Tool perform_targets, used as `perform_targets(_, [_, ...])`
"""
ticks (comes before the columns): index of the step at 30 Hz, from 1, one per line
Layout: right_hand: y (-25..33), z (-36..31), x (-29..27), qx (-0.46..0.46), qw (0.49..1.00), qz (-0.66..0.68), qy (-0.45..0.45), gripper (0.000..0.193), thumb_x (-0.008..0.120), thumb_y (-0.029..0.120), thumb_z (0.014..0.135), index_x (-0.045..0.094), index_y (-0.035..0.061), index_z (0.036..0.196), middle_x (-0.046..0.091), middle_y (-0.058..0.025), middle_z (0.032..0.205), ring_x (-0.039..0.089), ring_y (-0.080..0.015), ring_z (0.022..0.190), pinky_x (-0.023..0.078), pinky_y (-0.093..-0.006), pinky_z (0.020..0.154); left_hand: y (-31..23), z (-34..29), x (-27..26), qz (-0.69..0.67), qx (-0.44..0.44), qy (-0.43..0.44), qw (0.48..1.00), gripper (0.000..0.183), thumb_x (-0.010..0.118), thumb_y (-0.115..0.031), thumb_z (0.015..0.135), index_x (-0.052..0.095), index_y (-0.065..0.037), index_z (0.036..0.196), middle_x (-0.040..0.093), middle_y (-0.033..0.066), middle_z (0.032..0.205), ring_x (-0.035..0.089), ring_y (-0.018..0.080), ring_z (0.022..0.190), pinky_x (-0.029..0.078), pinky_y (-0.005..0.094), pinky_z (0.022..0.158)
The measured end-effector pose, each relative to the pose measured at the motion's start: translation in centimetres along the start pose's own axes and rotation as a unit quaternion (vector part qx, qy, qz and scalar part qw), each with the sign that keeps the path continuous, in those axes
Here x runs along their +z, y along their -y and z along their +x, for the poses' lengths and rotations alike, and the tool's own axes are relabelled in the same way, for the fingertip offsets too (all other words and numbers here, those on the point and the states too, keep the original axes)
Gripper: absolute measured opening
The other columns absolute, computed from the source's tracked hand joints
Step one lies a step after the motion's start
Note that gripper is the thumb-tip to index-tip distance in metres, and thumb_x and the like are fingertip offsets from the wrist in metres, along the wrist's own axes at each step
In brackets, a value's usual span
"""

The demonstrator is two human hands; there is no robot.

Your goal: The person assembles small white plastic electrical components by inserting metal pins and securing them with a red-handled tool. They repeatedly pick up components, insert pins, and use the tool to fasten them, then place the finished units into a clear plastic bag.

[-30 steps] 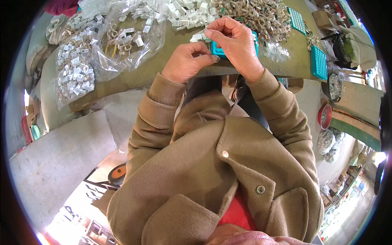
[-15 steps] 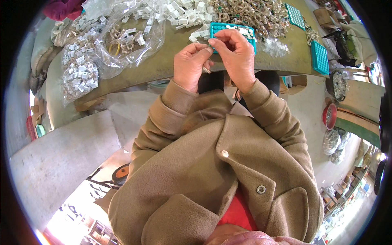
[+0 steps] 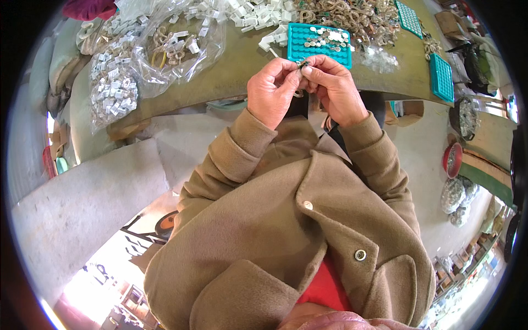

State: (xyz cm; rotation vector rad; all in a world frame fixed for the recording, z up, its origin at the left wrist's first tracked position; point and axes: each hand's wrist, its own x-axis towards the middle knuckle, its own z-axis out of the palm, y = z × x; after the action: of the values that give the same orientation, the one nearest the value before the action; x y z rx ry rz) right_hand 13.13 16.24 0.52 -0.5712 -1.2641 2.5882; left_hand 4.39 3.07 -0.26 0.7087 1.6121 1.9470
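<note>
My left hand (image 3: pixel 272 92) and my right hand (image 3: pixel 340 91) meet in front of the table's near edge, thumbs and forefingers pinched together. Between the fingertips is a small dark part (image 3: pixel 302 64), too small to make out fully. Below it a bit of pale coiled cable (image 3: pixel 298 93) shows under the fingers. Just beyond my hands lies a teal tray (image 3: pixel 297 50) of small wells, with several round white discs (image 3: pixel 329 37) scattered in its upper portion. White box-shaped housings (image 3: pixel 263 15) are heaped to the left of the tray.
Coiled cables (image 3: pixel 352 19) pile up behind the tray, with clear small pieces (image 3: pixel 380 60) at its right. Two more teal trays (image 3: pixel 441 78) (image 3: pixel 408 20) lie farther right. Clear bags (image 3: pixel 114 96) of white housings cover the table's left. A red bowl (image 3: pixel 453 159) stands off to the right.
Both hands have drawn slightly nearer and to the right, away from over the tray, whose wells now show more fully. The fingertips have come together around the small dark part.
</note>
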Motion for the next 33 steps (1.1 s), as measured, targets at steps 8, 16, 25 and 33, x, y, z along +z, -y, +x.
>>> perform_targets(8, [-0.6,-0.6,0.5,0.089,0.987,0.132,0.017,0.005,0.062,0.009,0.096,0.058,0.0089,0.099,0.064,-0.0027,0.088,0.061,-0.0098,0.074,0.053,-0.0238,0.066,-0.3,-0.6,-2.5,-0.020,-0.099,0.050,0.994,0.004,0.066,-0.004,0.091,0.065,-0.001,0.093,0.067,0.0025,0.083,0.062,0.0066,0.075,0.052,0.0226,0.068])
perform_targets(16, [-1.1,0.0,0.5,0.030,0.999,0.043,-0.010,0.005,0.060,0.008,0.097,0.057,0.0091,0.101,0.064,-0.0020,0.091,0.068,-0.0136,0.085,0.058,-0.0286,0.073,0.9,0.5,-4.0,0.134,-0.014,0.047,0.990,0.008,0.066,-0.004,0.091,0.068,-0.002,0.098,0.065,0.0018,0.097,0.060,0.0077,0.086,0.050,0.0232,0.076])
perform_targets(25, [-1.8,0.3,0.5,0.016,0.999,0.013,0.026,0.007,0.064,0.008,0.094,0.057,0.0102,0.093,0.057,0.0033,0.079,0.054,-0.0070,0.069,0.043,-0.0215,0.063,2.8,6.7,-7.3,0.514,0.171,0.020,0.840,0.026,0.074,-0.013,0.081,0.067,-0.011,0.106,0.063,0.0050,0.100,0.066,0.0195,0.081,0.053,0.0311,0.073])
perform_targets(33, [-2.4,0.3,0.8,0.024,0.998,-0.036,0.041,0.006,0.061,0.009,0.096,0.055,0.0100,0.096,0.052,0.0039,0.078,0.047,-0.0055,0.068,0.040,-0.0204,0.062,3.6,7.2,-7.1,0.513,0.140,0.001,0.847,0.026,0.074,-0.017,0.079,0.064,-0.014,0.103,0.061,0.0053,0.096,0.065,0.0255,0.084,0.053,0.0360,0.071])
